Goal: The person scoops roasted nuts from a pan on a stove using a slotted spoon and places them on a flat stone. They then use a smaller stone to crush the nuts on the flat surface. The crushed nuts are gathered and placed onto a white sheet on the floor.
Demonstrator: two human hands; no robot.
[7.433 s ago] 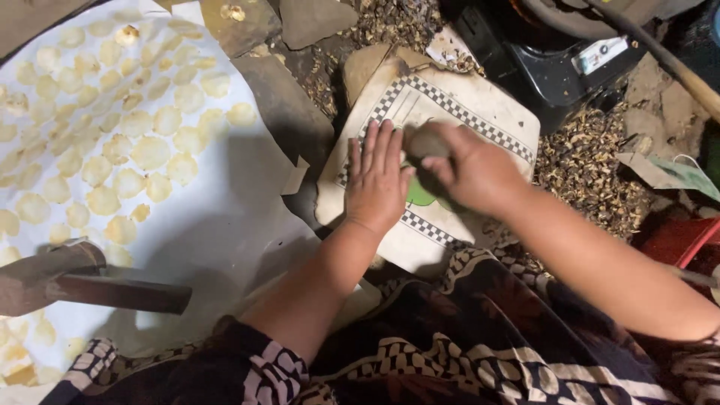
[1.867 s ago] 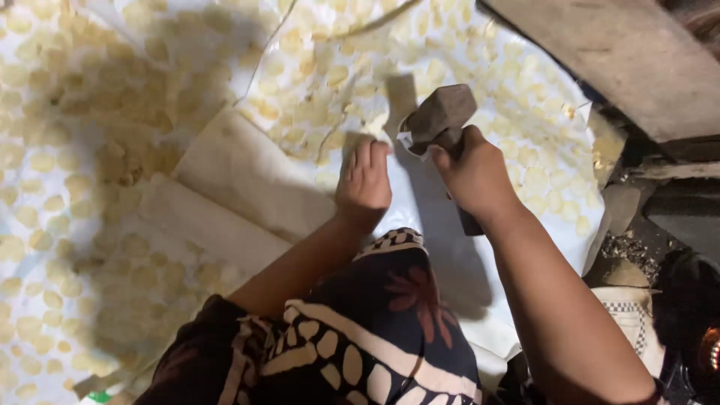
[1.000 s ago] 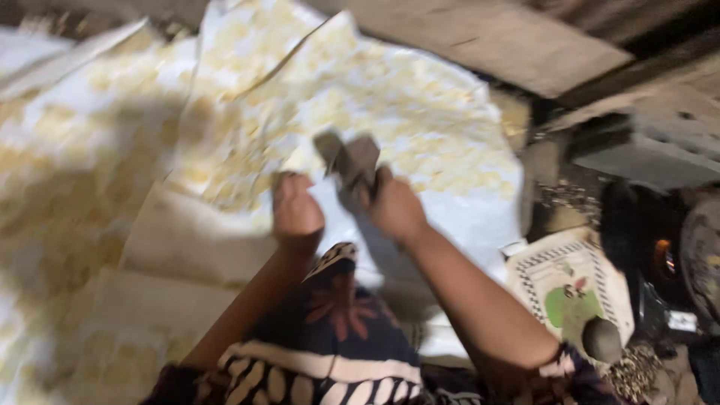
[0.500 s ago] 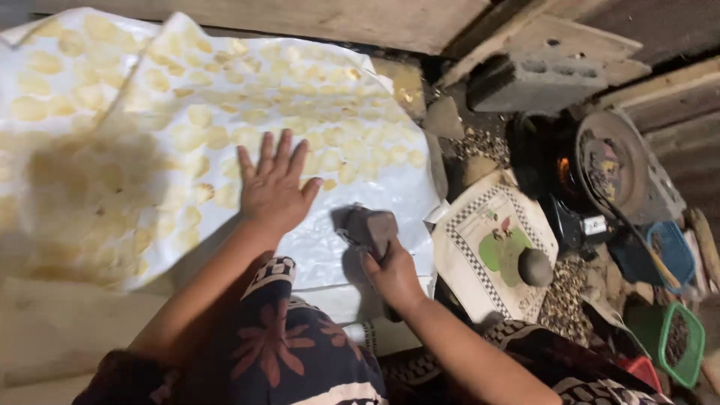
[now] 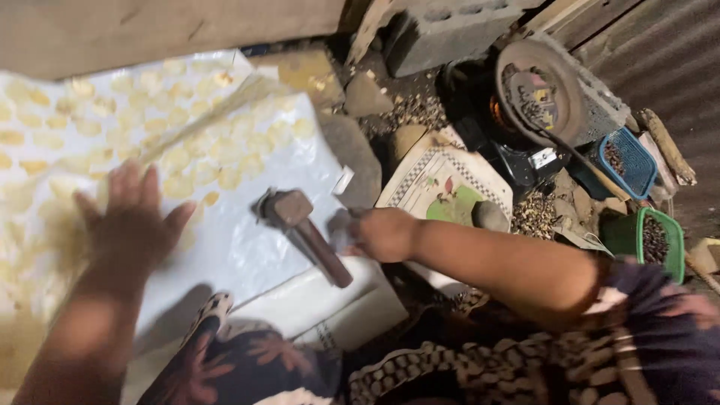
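My left hand hovers blurred, fingers spread, over a white plastic sheet covered with several flat yellow discs. A hammer with a heavy dark head and reddish handle lies on the sheet between my hands. To the right of the hammer, my right hand is curled closed at the sheet's edge, off the handle. Past that hand, a patterned tile with a checkered border carries a green patch and a round stone.
A black stove with a round pan stands at the back right, a concrete block behind it. A blue basket and a green basket hold dark seeds. Husks and rocks litter the ground.
Half a second ago my right hand gripped the hammer; now the hammer lies on the sheet and the hand is beside it. My left hand has shifted left over the discs.
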